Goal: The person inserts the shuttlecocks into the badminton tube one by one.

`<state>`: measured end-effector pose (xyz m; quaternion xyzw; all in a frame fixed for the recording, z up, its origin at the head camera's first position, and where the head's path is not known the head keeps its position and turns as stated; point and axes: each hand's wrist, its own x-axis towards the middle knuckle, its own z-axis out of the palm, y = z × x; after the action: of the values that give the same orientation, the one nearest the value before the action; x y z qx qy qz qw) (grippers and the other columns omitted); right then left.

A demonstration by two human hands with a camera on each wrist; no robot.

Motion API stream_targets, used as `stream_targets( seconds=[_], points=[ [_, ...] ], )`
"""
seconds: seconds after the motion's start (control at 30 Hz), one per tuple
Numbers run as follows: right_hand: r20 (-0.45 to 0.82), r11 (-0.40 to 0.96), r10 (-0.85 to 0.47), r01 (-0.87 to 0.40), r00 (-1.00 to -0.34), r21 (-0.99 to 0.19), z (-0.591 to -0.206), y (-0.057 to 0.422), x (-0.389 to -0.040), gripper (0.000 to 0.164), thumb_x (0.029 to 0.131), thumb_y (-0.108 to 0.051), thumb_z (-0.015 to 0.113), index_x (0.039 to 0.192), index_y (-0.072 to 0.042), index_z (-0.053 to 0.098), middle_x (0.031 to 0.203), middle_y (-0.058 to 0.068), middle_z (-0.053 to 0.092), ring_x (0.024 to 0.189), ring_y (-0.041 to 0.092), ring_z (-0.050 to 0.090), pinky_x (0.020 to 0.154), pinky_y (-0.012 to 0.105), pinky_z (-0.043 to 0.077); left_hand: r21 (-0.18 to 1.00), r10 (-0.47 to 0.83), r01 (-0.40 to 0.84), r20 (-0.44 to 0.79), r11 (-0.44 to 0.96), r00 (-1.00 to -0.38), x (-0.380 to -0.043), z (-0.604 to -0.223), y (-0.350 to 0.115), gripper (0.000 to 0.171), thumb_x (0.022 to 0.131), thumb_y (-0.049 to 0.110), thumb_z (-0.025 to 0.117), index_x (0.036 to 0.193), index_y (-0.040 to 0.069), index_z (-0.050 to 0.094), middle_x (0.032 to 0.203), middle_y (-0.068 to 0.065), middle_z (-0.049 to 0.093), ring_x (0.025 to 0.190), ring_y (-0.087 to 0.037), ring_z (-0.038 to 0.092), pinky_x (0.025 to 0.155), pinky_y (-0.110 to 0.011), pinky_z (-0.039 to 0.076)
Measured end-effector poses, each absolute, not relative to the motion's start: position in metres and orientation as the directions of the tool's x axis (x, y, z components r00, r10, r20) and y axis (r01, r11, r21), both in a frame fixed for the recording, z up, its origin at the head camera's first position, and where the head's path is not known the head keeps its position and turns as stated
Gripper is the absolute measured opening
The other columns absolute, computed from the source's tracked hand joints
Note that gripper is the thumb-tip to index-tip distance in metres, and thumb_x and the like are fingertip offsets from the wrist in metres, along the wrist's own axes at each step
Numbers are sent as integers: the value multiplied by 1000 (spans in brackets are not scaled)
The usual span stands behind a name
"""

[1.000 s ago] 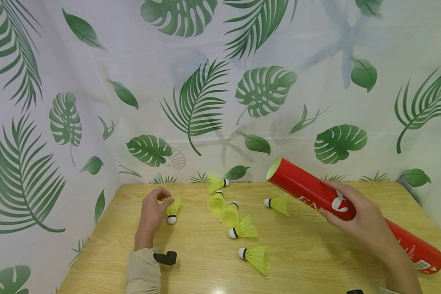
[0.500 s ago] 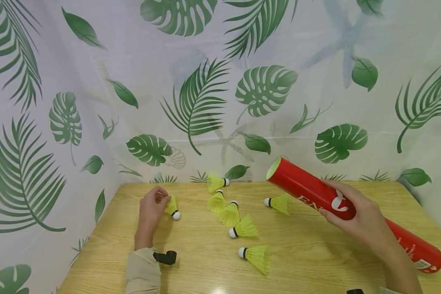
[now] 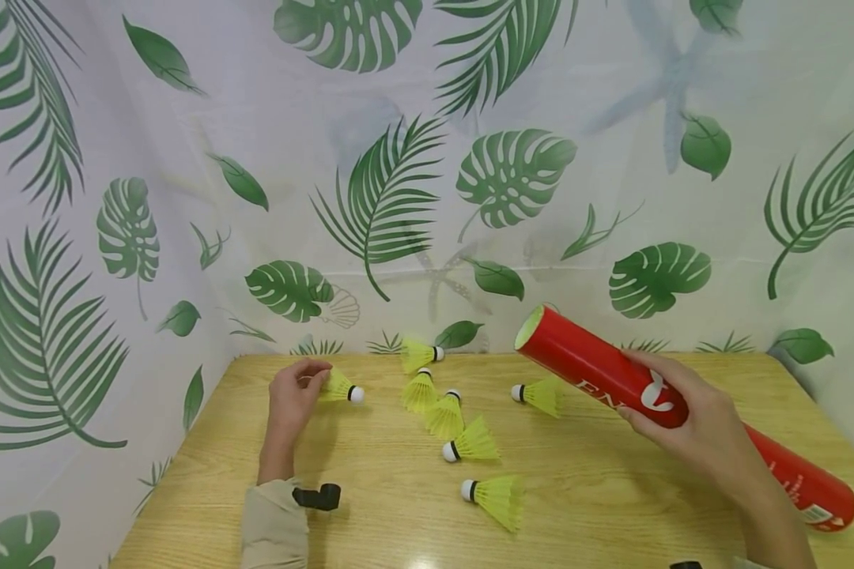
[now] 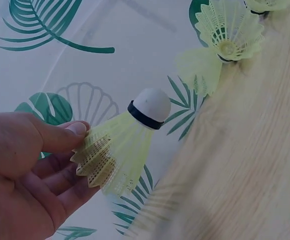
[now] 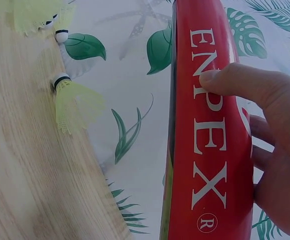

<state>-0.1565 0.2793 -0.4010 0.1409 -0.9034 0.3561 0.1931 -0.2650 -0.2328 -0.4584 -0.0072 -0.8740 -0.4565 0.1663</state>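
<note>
A yellow shuttlecock (image 4: 122, 147) with a white cork and black band is pinched by its skirt edge between the thumb and fingers of my left hand (image 3: 293, 395). Its cork points right in the head view. My right hand (image 3: 704, 419) grips a red shuttlecock tube (image 3: 587, 356) around its middle. The tube tilts, its open pale-green end up and to the left. White lettering runs along the tube, and the right thumb (image 5: 229, 80) lies across it in the right wrist view.
Several yellow shuttlecocks lie on the wooden table (image 3: 384, 490) between the hands, one (image 3: 494, 499) nearest the front and one (image 3: 538, 395) below the tube's mouth. A leaf-patterned cloth (image 3: 398, 197) hangs behind the table.
The shuttlecock in my left hand has swung from cork-down to cork pointing right, rising slightly in the head view. My right hand and the tube have stayed in place.
</note>
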Motion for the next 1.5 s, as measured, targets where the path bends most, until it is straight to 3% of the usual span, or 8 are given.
stream_targets(
  seconds=[0.17, 0.3, 0.6, 0.8, 1.1, 1.5],
  points=[
    [459, 703, -126, -406, -879, -584, -402, 280, -156, 82, 78, -7, 90, 149, -20, 53, 138, 18, 58, 109, 38, 56, 69, 15, 51, 836, -137, 199, 308, 511, -942, -262, -448, -230, 13, 97, -1, 67, 108, -6, 73, 108, -22, 71, 99, -37, 72, 76, -17, 55],
    [473, 699, -124, -415, -872, -582, -402, 277, -155, 81, 78, -7, 90, 149, -20, 54, 136, 17, 59, 108, 35, 57, 71, 15, 51, 860, -145, 242, 338, 450, -930, -258, -437, -226, 14, 96, -3, 68, 109, -6, 73, 108, -23, 70, 99, -39, 72, 73, -12, 52],
    [477, 690, -113, -415, -871, -593, -399, 277, -154, 81, 79, -6, 89, 150, -21, 53, 135, 15, 60, 106, 26, 55, 70, 15, 53, 867, -132, 341, 410, 363, -903, -249, -410, -215, 17, 94, -6, 70, 111, -6, 72, 110, -22, 70, 97, -34, 71, 78, -15, 55],
    [476, 687, -114, -415, -872, -596, -399, 276, -154, 81, 79, -6, 89, 150, -21, 53, 135, 15, 60, 107, 29, 56, 70, 16, 53, 868, -132, 365, 427, 336, -895, -242, -398, -204, 19, 93, -10, 68, 112, -12, 70, 111, -28, 69, 95, -34, 71, 78, -14, 55],
    [474, 687, -102, -407, -875, -602, -396, 275, -153, 81, 79, -7, 89, 150, -22, 53, 134, 14, 61, 107, 28, 55, 69, 16, 53, 850, -135, 451, 497, 271, -857, -237, -388, -189, 18, 91, -11, 70, 109, -8, 72, 107, -24, 71, 84, -10, 70, 78, -15, 56],
    [468, 687, -95, -398, -879, -608, -396, 270, -152, 81, 80, -8, 89, 150, -27, 53, 134, 9, 61, 106, 18, 55, 70, 16, 53, 822, -137, 539, 565, 183, -814, -236, -388, -170, 16, 91, -12, 70, 106, -8, 72, 104, -24, 71, 82, -13, 73, 74, -19, 58]
  ],
)
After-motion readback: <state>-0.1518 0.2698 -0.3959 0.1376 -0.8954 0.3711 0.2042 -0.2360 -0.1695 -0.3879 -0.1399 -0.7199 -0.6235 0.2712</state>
